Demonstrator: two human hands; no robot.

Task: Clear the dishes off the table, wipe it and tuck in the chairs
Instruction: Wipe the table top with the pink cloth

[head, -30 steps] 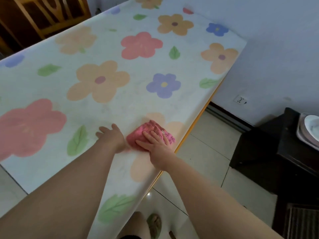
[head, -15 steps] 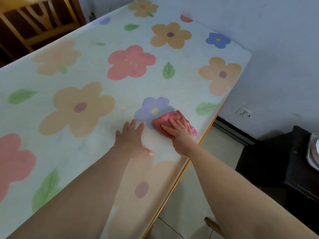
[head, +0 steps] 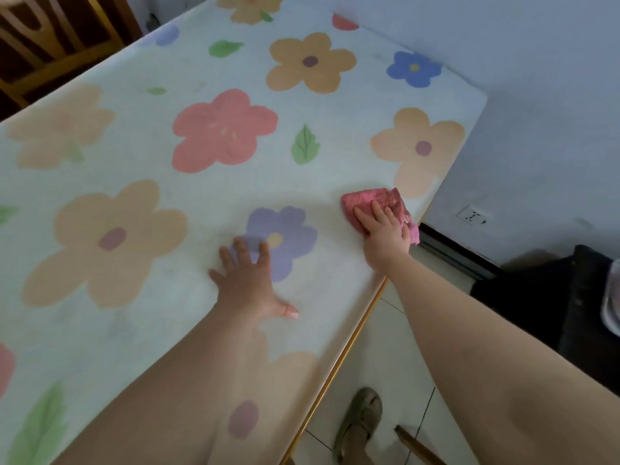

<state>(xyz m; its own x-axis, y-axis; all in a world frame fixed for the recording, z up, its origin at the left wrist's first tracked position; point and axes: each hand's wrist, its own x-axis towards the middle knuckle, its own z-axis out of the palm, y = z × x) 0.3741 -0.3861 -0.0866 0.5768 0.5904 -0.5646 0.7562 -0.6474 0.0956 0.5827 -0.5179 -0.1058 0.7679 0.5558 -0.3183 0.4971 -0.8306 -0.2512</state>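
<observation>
The table (head: 144, 313) carries a white cloth printed with big flowers and leaves. A pink rag (head: 365, 199) lies near the table's right edge. My right hand (head: 385, 233) presses flat on the rag with straight fingers, and part of the rag hangs over the edge beside my wrist. My left hand (head: 248, 280) rests flat on the cloth with fingers spread, over a purple flower, well left of the rag. No dishes stand on the visible part of the table.
A wooden chair (head: 43, 38) stands at the far left corner. A dark cabinet (head: 543, 297) with a plate (head: 612, 297) on it is at the right, near the wall. My sandalled foot (head: 362, 421) stands on the tiled floor beside a wooden leg (head: 416, 444).
My right hand has slid the pink rag farther along the table's right edge. My left hand has moved forward too, onto the purple flower.
</observation>
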